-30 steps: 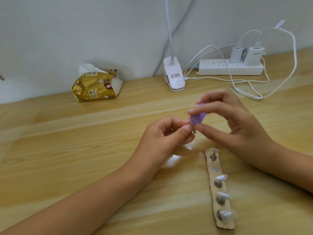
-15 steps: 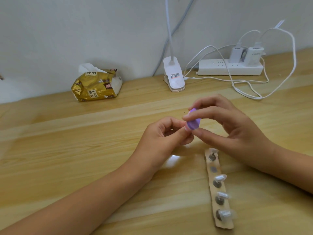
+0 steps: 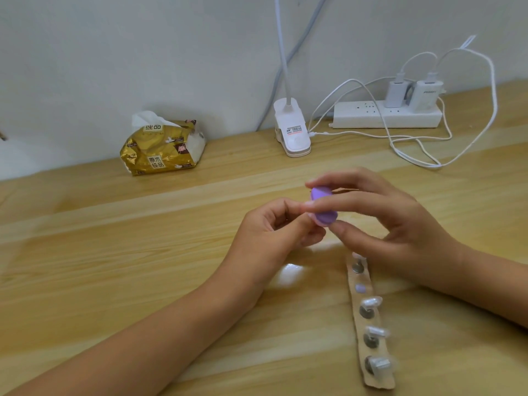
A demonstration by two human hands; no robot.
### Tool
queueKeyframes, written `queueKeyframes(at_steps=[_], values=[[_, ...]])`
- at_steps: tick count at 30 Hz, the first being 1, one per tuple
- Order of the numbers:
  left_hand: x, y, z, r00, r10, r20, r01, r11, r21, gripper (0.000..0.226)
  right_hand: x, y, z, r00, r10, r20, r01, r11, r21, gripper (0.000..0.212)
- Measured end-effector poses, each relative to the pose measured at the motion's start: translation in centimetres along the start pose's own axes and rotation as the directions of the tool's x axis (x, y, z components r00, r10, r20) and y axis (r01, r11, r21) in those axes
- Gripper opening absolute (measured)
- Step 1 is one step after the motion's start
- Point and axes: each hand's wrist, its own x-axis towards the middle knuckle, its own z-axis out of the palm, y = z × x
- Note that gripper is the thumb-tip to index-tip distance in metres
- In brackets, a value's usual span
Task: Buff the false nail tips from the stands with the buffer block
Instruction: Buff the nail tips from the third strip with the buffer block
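The purple buffer block (image 3: 324, 208) is pinched between the thumb and fingers of the right hand (image 3: 400, 224), raised above the middle of the bench (image 3: 114, 267). The thumb and forefinger of the left hand (image 3: 268, 238) are pressed together against the block's lower edge (what is gripped there cannot be told). A cardboard strip (image 3: 371, 324) of stands carrying clear nail tips (image 3: 371, 302) is laid toward the near right corner. A tissue pack (image 3: 163, 147), a lamp clip (image 3: 293, 132) and a power strip (image 3: 385, 114) are ranged along the far edge.

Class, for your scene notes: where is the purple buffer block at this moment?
Head view, just right of centre: the purple buffer block is pinched in the right hand, close against the left hand, beyond the strip of nail stands.
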Motion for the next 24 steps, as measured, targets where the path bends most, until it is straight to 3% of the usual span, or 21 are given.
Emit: queueKeyframes(at_steps=[8,14,18,22,24], values=[[0.00,0.14,-0.02,1.000,-0.019,-0.007,0.019,1.000,0.000,0.005,0.10,-0.05,-0.13,0.999,0.016,-0.030,-0.017,1.000,-0.021,0.026],[-0.06,-0.06,-0.09,1.000,-0.008,0.019,0.006,0.997,0.070,0.005,-0.01,-0.37,0.05,0.994,-0.101,0.037,0.103,0.993,-0.060,0.027],[0.07,0.03,-0.13,0.999,-0.039,0.004,0.039,0.999,-0.022,0.005,0.14,0.00,-0.45,0.999,0.018,-0.042,-0.019,1.000,-0.016,0.027],[0.06,0.17,-0.13,0.999,-0.038,0.015,0.038,0.999,-0.024,0.008,0.12,0.01,-0.01,0.995,-0.098,0.034,0.101,0.989,-0.111,0.026],[0.06,0.26,-0.14,0.999,-0.052,-0.007,0.051,0.997,-0.053,0.006,0.26,0.28,-0.12,0.999,0.007,-0.038,-0.011,0.995,-0.097,0.030]])
